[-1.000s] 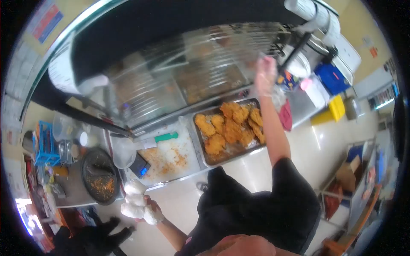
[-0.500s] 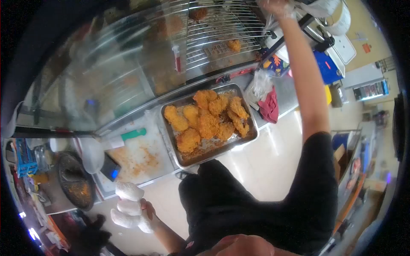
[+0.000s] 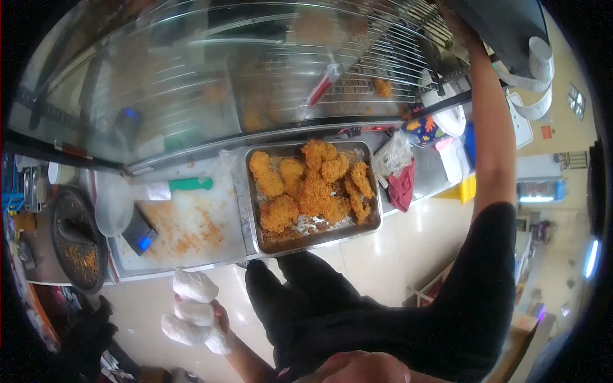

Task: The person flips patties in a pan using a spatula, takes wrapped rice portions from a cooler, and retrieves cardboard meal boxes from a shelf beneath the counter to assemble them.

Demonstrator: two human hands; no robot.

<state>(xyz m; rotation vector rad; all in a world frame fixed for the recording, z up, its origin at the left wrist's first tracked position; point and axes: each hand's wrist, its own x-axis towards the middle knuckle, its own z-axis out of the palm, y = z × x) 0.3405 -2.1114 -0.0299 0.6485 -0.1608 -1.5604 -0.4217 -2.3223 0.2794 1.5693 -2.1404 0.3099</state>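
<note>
Low at the left, my left hand (image 3: 220,316) is closed around several white, rounded bundles (image 3: 195,313) that look wrapped in thin plastic; most of its fingers are hidden behind them. My right arm stretches up to the top right, where my right hand (image 3: 458,22) is beside the wire rack (image 3: 370,48) of a glass display cabinet; its fingers are too dark and cropped to make out. One fried piece (image 3: 383,88) rests in the cabinet. Below the glass, a metal tray (image 3: 377,220) holds several pieces of breaded fried chicken (image 3: 314,195).
A green-handled cleaver (image 3: 190,184) lies on a crumb-strewn white cutting board (image 3: 204,220). Farther left are a small device with a blue light (image 3: 139,236) and a dark stone mortar (image 3: 76,242). A red cloth (image 3: 401,188) and clear plastic bags (image 3: 397,154) sit right of the tray.
The view has turned and shifted. My right hand has gone farther up and right along the cabinet. My left hand still holds the white bundles in about the same place.
</note>
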